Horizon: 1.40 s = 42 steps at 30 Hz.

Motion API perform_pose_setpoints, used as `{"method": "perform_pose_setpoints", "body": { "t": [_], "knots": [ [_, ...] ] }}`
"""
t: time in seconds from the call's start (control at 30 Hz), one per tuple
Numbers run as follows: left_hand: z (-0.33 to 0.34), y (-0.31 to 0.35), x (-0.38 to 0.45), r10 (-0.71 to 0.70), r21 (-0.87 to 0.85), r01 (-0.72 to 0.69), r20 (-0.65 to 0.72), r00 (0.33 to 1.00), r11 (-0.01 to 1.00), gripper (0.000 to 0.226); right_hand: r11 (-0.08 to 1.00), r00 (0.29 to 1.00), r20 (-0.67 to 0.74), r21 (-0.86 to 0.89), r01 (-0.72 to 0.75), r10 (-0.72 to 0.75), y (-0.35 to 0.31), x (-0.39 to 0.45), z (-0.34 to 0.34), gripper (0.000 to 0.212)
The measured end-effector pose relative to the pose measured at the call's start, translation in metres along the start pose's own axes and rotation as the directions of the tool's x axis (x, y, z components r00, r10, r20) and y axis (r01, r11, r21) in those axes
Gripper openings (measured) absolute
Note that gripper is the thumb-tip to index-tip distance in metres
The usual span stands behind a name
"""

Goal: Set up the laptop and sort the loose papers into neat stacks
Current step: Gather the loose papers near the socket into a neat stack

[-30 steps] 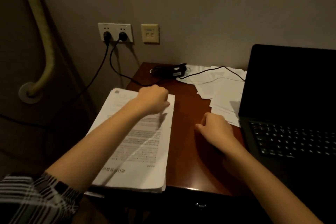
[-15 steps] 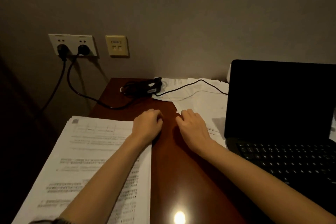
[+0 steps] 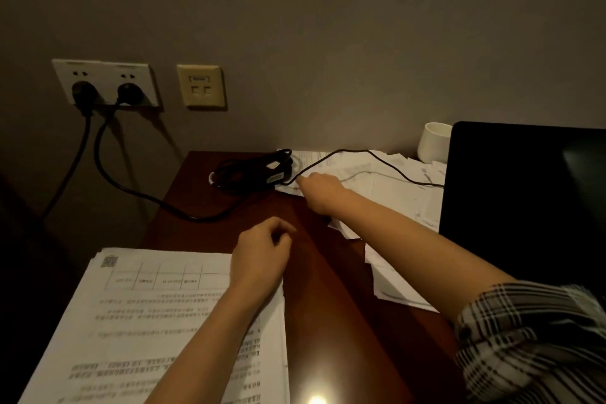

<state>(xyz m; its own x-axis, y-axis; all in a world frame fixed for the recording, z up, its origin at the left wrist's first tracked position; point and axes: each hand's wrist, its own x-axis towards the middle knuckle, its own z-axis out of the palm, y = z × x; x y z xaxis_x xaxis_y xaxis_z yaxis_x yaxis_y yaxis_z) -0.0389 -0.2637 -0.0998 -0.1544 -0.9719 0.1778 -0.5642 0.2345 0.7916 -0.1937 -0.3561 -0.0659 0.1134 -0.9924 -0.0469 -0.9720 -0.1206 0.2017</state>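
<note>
- The right hand [image 3: 319, 188] reaches across the loose papers [image 3: 377, 184] at the back of the table [image 3: 328, 321], its fingers at the thin cable [image 3: 347, 152]; in the dim light I cannot tell whether they pinch it.
- The left hand [image 3: 260, 256] rests at the top right corner of the paper stack [image 3: 164, 321], fingers loosely curled, gripping nothing.
- The laptop [image 3: 524, 207] stands open on the right, screen dark.
- The power adapter [image 3: 252, 170] lies near the wall, just left of the loose papers.
- A white cup [image 3: 433, 141] sits behind the laptop.

Paper stack [image 3: 157, 321] lies left, loose papers [image 3: 387, 180] behind, laptop [image 3: 524, 200] right.
</note>
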Motion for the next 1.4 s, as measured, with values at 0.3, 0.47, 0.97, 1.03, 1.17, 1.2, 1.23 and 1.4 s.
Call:
{"method": "perform_pose_setpoints", "body": {
  "t": [0.3,0.47,0.97,1.03,1.17,1.2,1.23,1.4],
  "knots": [
    [0.001,0.0,0.0,0.0,-0.051,0.001,0.012,1.0,0.999,0.019,0.992,0.992,0.098,0.086,-0.09,0.081,0.011,0.007,-0.001,0.042],
    [-0.001,0.001,0.0,-0.01,-0.112,0.006,-0.03,1.0,0.994,0.021,0.98,0.981,0.012,0.024,-0.195,0.195,-0.001,0.003,0.01,0.034],
    [-0.004,-0.004,0.003,-0.179,-0.478,0.07,-0.187,0.966,0.876,0.037,0.936,0.974,-0.225,-0.348,-0.055,-0.026,0.001,-0.047,-0.082,0.025],
    [-0.007,-0.001,0.001,-0.206,-0.585,0.061,-0.185,0.961,0.809,0.035,0.943,0.964,-0.265,-0.329,-0.055,-0.037,0.0,-0.065,-0.103,0.025],
    [-0.013,0.005,0.002,-0.176,-0.712,0.021,-0.145,0.974,0.702,0.028,0.978,0.935,-0.353,-0.181,-0.102,0.033,-0.001,-0.104,-0.143,0.028],
    [-0.015,0.009,0.001,-0.142,-0.741,0.013,-0.112,0.983,0.672,0.027,0.985,0.92,-0.386,-0.119,-0.121,0.067,-0.001,-0.112,-0.148,0.029],
    [-0.016,0.013,-0.001,-0.098,-0.77,0.009,-0.07,0.993,0.637,0.031,0.989,0.902,-0.419,-0.059,-0.137,0.099,-0.003,-0.122,-0.152,0.03],
    [-0.02,0.03,-0.014,0.245,-0.881,-0.048,0.078,0.966,0.471,0.11,0.985,0.83,-0.55,0.17,0.003,0.092,-0.039,-0.157,-0.127,0.03]
  ]
}}
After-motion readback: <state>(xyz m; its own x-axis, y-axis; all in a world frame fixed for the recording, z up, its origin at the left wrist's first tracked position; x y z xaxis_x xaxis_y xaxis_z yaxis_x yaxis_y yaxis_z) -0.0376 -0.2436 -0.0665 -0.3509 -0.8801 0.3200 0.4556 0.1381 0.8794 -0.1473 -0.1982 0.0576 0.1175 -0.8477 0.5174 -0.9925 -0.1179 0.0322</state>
